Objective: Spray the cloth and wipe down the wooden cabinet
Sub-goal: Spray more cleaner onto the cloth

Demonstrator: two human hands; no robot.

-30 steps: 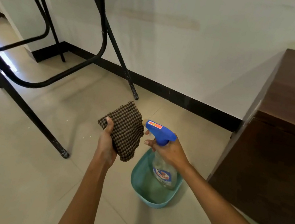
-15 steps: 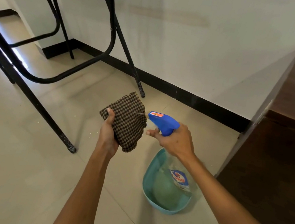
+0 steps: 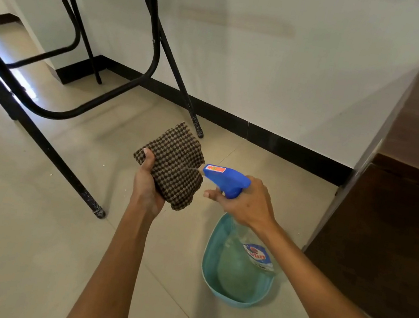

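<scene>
A folded brown checked cloth (image 3: 175, 165) is held upright in my left hand (image 3: 146, 185), thumb on its left edge. My right hand (image 3: 246, 203) grips a clear spray bottle (image 3: 256, 254) by its blue trigger head (image 3: 225, 180). The nozzle points left and almost touches the cloth's right side, with a thin jet visible between them. The dark wooden cabinet (image 3: 409, 194) stands on the right against the wall, apart from both hands.
A teal plastic basin (image 3: 210, 260) sits on the tiled floor under my right hand. Black metal table legs (image 3: 46, 141) cross the left and centre. A white wall with black skirting (image 3: 276, 139) runs behind.
My right hand lifted the spray bottle out over the basin and brought the nozzle up close to the cloth. The cloth stayed in my left hand.
</scene>
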